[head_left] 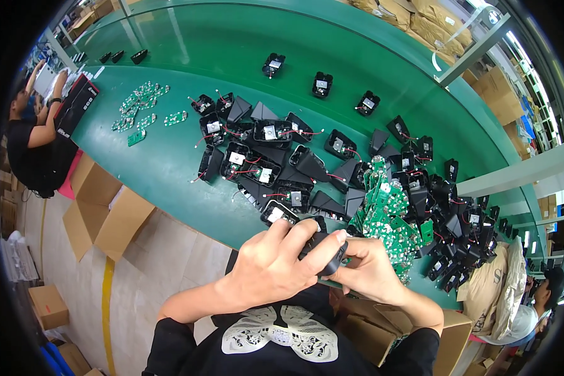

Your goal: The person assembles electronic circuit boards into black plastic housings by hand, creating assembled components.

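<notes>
The long green-topped workbench [169, 156] curves across the view, and over its near edge, close to the person's chest, both hands meet on one small black plastic housing [323, 247]. On the bench beyond lie a spread of like black plastic housings with red wires [263, 163], and to the right a heap of green circuit boards [388, 213], which sits just beside the right hand and well within its reach. The left hand [269, 266] comes in from the lower left and lies over the top of the held housing, its fingers [294, 235] curled across it and its thumb stretched along the near side. The right hand [370, 269] closes in from the right, pinching the housing's right end narrowly between thumb and fingers. So the housing lies between the two hands, its long axis running roughly left to right, sloping down toward the right hand. Most of it is hidden under the left fingers, so its open face cannot be told. Another open housing [277, 213] rests on the bench just beyond the left knuckles.
</notes>
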The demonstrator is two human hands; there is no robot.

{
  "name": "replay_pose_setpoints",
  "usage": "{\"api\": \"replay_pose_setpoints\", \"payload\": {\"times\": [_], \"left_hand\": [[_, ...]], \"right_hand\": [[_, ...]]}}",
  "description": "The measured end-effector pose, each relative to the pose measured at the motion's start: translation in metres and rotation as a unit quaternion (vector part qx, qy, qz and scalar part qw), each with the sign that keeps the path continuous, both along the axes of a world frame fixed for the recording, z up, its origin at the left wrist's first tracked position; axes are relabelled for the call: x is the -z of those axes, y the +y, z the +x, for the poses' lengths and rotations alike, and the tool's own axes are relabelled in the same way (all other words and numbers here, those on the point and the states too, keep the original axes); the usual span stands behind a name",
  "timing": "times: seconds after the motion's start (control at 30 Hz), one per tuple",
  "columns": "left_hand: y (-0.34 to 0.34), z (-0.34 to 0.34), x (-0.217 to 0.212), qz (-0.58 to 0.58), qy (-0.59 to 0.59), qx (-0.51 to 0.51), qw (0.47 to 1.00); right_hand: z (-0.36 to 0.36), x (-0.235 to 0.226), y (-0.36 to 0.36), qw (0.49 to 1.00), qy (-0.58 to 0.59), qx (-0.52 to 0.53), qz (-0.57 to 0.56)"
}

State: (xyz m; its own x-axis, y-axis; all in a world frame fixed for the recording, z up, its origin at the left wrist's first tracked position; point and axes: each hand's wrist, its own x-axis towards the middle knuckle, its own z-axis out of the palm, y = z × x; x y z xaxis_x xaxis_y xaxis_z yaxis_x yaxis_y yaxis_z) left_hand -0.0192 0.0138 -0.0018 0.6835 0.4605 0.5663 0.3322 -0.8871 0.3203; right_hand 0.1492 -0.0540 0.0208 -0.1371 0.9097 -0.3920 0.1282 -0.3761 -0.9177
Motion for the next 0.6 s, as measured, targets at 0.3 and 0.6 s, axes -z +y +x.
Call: {"api": "replay_pose_setpoints", "payload": {"times": [0.3,0.6], "left_hand": [[0.0,-0.001,-0.002,0.019,-0.016,-0.011,1.0],[-0.008,-0.009,0.001,-0.437,-0.08,0.12,0.888]], "right_hand": [[-0.001,0.004,-0.001,0.999,0.036,0.022,0.006],[0.009,-0.006,-0.007,0.995,-0.009,0.013,0.094]]}}
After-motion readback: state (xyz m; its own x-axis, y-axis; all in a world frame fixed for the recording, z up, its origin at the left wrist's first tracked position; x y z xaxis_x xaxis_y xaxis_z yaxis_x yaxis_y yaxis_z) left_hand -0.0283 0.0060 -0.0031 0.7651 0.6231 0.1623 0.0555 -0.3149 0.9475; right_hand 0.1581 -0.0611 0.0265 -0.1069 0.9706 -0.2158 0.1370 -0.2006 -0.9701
